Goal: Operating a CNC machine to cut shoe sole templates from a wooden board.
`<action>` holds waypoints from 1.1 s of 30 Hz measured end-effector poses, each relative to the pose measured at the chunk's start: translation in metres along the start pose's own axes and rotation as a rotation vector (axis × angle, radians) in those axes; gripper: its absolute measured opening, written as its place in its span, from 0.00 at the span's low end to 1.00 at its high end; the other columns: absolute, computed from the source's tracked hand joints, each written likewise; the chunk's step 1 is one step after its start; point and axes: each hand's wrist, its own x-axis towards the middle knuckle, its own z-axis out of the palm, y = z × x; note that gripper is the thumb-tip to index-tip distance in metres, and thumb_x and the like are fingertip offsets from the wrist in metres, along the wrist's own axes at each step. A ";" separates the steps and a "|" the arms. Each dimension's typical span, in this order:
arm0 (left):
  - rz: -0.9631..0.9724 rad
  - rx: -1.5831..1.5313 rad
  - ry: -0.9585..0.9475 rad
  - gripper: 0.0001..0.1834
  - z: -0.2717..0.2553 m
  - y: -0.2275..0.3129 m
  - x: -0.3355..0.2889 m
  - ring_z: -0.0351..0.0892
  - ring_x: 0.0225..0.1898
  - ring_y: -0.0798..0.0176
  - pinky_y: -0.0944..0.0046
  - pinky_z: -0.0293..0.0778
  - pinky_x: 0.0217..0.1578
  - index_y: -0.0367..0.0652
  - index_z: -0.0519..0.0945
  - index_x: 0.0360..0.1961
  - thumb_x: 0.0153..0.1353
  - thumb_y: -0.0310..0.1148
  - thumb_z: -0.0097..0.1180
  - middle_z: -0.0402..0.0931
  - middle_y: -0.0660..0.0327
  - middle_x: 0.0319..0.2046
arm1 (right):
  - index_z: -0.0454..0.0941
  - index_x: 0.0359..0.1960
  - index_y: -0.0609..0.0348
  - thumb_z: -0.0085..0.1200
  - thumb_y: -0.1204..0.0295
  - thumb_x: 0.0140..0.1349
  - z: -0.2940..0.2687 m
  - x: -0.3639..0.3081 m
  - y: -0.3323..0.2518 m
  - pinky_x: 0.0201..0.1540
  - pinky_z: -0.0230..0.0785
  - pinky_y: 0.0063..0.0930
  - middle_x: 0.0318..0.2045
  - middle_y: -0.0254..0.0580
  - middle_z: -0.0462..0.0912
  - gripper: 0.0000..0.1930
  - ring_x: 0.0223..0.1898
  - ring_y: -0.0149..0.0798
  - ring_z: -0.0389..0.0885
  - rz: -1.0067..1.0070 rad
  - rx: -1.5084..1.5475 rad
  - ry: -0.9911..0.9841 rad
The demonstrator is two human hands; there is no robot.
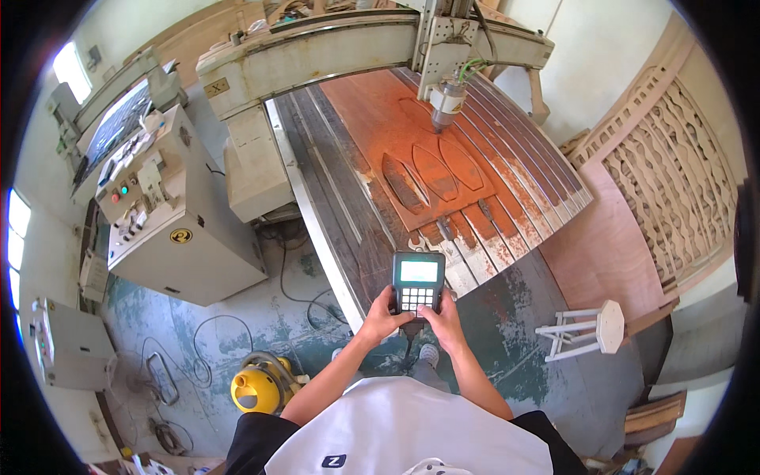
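Black rectangular handheld controller with a lit screen and pale keys: upright between the 2 hands, just in front of the near edge of the machine bed; its display is too small to read.
Left hand: grasps the controller's lower left side, thumb over the front; the other fingers are mostly hidden behind the casing.
Right hand: grasps the lower right side, thumb over the lower keys; I cannot tell if it presses 1.
Black cable: hangs from the controller's lower end; its far end is hard to follow.
Grey slotted machine bed: bears a flat reddish-brown board with leaf-shaped outlines.
Silver cylindrical spindle: over the board; whether its tip touches cannot be told.
Silver open-ended wrench: on the bed's near part, its lower portion covered by the controller.
Floor: yellow rounded vacuum cleaner, partly behind the left forearm; white stool with a many-sided seat at right.
Lower edge: white garment front, cut off by the frame.
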 end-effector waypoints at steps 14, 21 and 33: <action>0.002 0.082 0.286 0.32 0.163 -0.025 0.029 0.76 0.46 0.64 0.64 0.73 0.46 0.36 0.66 0.55 0.48 0.21 0.65 0.77 0.56 0.43 | 0.72 0.45 0.67 0.58 0.69 0.59 -0.155 0.034 -0.014 0.42 0.71 0.27 0.37 0.44 0.81 0.17 0.39 0.31 0.78 0.043 0.003 -0.157; 0.020 0.084 0.357 0.29 0.175 -0.023 0.021 0.76 0.47 0.65 0.64 0.73 0.46 0.35 0.66 0.56 0.53 0.24 0.63 0.76 0.56 0.45 | 0.70 0.49 0.67 0.54 0.73 0.59 -0.159 0.033 -0.014 0.46 0.70 0.26 0.41 0.42 0.79 0.18 0.41 0.30 0.77 0.059 0.024 -0.228; 0.073 0.027 0.486 0.19 0.142 -0.019 0.011 0.77 0.39 0.69 0.68 0.74 0.39 0.35 0.73 0.47 0.56 0.27 0.62 0.79 0.59 0.39 | 0.71 0.49 0.66 0.55 0.70 0.59 -0.123 0.035 -0.001 0.42 0.72 0.27 0.39 0.42 0.80 0.18 0.39 0.32 0.78 -0.026 0.055 -0.301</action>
